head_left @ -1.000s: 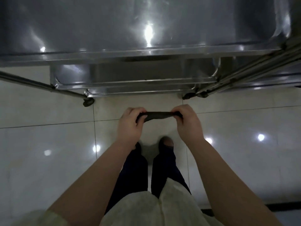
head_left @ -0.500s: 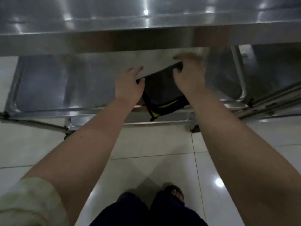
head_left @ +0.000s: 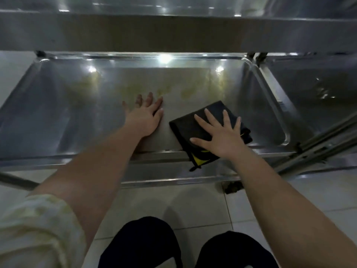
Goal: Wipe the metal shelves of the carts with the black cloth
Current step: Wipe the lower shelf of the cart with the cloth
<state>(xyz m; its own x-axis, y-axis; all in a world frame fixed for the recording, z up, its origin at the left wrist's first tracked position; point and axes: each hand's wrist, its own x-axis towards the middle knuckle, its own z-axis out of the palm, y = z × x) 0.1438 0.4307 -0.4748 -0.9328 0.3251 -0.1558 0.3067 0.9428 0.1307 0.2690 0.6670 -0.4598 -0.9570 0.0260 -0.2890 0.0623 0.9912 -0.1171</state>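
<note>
The black cloth (head_left: 193, 126), folded with a yellow patch at its near corner, lies on the right half of the cart's middle metal shelf (head_left: 67, 105) and hangs a little over the front rim. My right hand (head_left: 220, 136) presses flat on the cloth with fingers spread. To the left of the cloth, my left hand (head_left: 144, 117) rests flat on the bare metal with straight fingers. Yellowish stains mark the shelf just beyond both hands.
The top shelf's (head_left: 173, 33) front edge overhangs the far part of the middle shelf. A lower shelf (head_left: 164, 175) shows under the front rim. A second cart (head_left: 313, 89) stands against the right side, with bars (head_left: 316, 144) slanting across. A caster (head_left: 231, 187) stands on the tiled floor.
I have crouched closer. Both hands carried the cloth from above the floor onto the middle shelf and let go of it; the right hand now presses it flat, the left rests on bare metal.
</note>
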